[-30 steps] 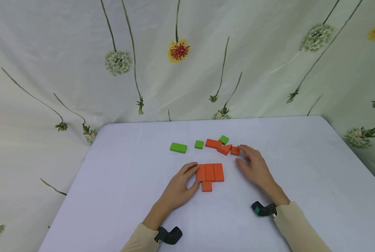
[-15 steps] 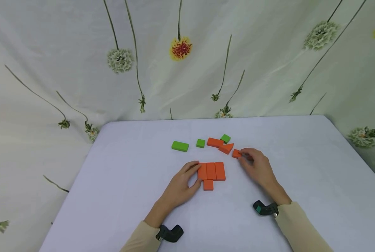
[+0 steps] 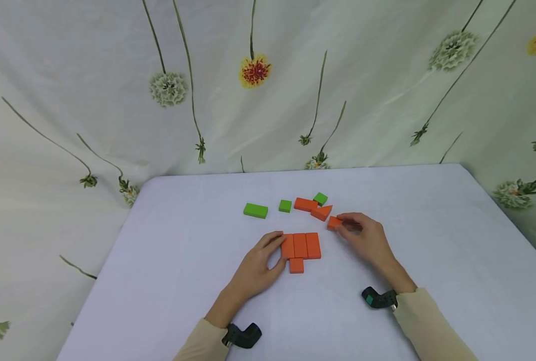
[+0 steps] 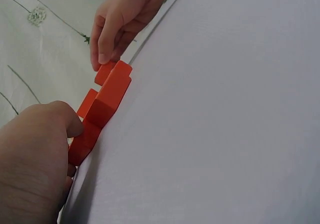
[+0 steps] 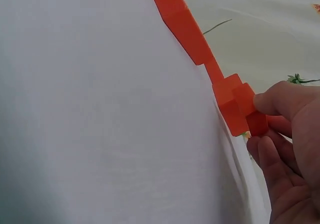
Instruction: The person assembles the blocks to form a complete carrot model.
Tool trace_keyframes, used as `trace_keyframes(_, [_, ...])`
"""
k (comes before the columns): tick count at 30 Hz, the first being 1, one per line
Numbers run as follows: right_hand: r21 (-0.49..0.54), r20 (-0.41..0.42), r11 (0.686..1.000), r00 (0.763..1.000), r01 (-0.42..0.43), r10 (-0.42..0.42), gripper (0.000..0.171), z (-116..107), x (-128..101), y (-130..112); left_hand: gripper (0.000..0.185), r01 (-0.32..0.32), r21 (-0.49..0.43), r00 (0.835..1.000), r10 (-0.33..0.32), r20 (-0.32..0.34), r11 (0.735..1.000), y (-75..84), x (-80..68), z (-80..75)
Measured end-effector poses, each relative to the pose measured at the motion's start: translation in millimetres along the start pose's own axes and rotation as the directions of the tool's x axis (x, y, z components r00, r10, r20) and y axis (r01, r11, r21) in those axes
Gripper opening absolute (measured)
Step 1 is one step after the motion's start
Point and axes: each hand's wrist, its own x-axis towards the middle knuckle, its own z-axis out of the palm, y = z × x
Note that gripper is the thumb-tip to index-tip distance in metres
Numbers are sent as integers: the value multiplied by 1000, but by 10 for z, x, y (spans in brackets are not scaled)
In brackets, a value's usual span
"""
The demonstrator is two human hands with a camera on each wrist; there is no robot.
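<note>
**Block Assembly: Risk Points at the Current Hold**

Our right hand [image 3: 366, 239] pinches a small orange block [image 3: 333, 223] between thumb and fingertips, low over the white table [image 3: 430, 240]. The block sits just right of and beyond the assembled orange group [image 3: 300, 245], apart from it. Our left hand [image 3: 255, 268] rests flat beside that group, its relaxed fingers touching the leftmost upright piece; a small orange square [image 3: 296, 265] lies against the group's near edge.

Hazards we judge from this position:

- **Slip.** The pinch covers only a little of the block, so it could rotate or drop short if moved quickly.
- **Knock-on displacement.** An orange triangle [image 3: 322, 212] and an orange rectangle [image 3: 305, 204] lie close behind the held block; a careless sweep of the fingers could scatter them into the green square [image 3: 320, 198].
- **Misalignment.** Pushing the block hard against the group could shear the three uprights apart, unless the left hand braces them.

A green rectangle [image 3: 255, 210] and another small green block [image 3: 285, 205] lie farther left, clear of both hands.
</note>
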Motion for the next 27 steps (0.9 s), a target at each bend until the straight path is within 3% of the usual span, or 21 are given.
trace_keyframes(8, [39, 61, 999, 998, -3, 0, 32, -61, -10, -87, 46, 12, 4, 1000, -12, -4, 1000, -4, -3, 9])
trace_keyframes(12, [87, 131, 994, 989, 58, -69, 33, -76, -8, -136, 46, 16, 9, 1000, -16, -1, 1000, -1, -4, 6])
trace_keyframes(19, [143, 273, 966, 930, 214, -246, 32, -59, -16, -214, 47, 6, 3, 1000, -6, -8, 1000, 7, 1, -11])
trace_keyframes(27, [183, 402, 955, 868, 236, -291, 30, -38, -69, -293, 47, 11, -3, 1000, -11, 7, 1000, 3, 3, -10])
